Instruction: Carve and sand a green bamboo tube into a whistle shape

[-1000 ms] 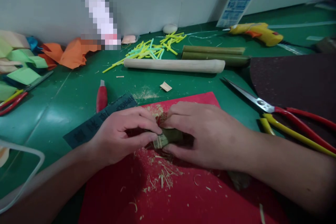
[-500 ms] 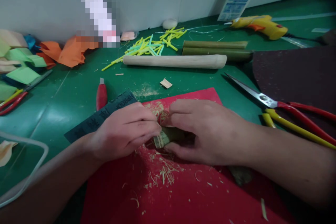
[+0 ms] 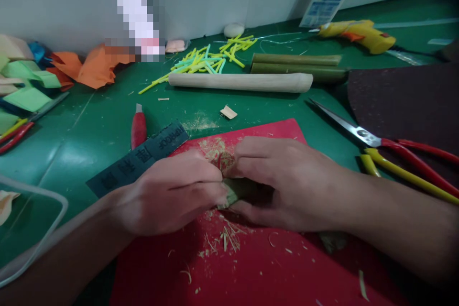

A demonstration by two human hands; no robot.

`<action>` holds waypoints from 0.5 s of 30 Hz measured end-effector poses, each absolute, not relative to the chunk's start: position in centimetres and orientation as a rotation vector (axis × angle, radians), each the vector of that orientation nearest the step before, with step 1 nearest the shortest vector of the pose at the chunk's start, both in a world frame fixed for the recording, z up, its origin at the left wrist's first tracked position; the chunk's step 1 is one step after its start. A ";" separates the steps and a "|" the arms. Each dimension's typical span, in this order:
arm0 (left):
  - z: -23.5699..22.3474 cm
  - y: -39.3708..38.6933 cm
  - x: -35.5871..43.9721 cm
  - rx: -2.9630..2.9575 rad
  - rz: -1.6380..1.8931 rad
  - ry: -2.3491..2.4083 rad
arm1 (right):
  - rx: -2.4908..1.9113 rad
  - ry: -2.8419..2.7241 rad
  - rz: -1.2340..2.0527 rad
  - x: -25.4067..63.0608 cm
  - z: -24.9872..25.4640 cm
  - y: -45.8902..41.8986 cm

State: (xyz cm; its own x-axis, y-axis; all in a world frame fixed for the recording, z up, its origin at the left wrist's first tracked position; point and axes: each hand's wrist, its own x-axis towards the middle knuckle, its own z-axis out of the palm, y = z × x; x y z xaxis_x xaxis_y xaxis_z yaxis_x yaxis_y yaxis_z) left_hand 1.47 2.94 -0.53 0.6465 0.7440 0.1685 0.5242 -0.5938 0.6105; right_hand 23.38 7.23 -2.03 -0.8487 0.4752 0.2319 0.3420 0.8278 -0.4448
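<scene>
My right hand [image 3: 290, 181] is closed around a green bamboo piece [image 3: 238, 190], which lies low over a red sheet [image 3: 258, 267]. What may be the same bamboo shows beneath my right wrist. Against the bamboo's left end presses my left hand [image 3: 179, 191], its fingers curled in tightly; whatever is inside them is hidden. A dark sandpaper strip [image 3: 132, 162] with printed lettering lies behind my left hand. Fine shavings [image 3: 222, 158] and thin fibres [image 3: 227, 239] are scattered on the red sheet around both hands.
Beyond the sheet lie a red-handled knife [image 3: 138, 126], a pale bamboo stick [image 3: 240, 82], green bamboo lengths [image 3: 297, 69] and yellow-green straws [image 3: 201, 62]. Scissors [image 3: 373, 138] and a yellow glue gun [image 3: 358, 36] are at the right. Coloured paper [image 3: 95, 67] sits at the left.
My left hand has moved slightly right and down along the bamboo end, covering more of it. The right hand keeps its grip. The view has shifted slightly.
</scene>
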 end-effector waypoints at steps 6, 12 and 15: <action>-0.6 2.8 1.6 2.460 0.620 0.962 | -0.604 -2.671 0.559 23.4 -1.8 7.1; -0.6 2.4 1.6 2.371 0.577 1.022 | -0.599 -2.682 0.574 23.4 -1.9 7.3; -0.6 2.3 1.7 2.318 0.621 1.063 | -0.580 -2.660 0.531 23.4 -2.0 7.3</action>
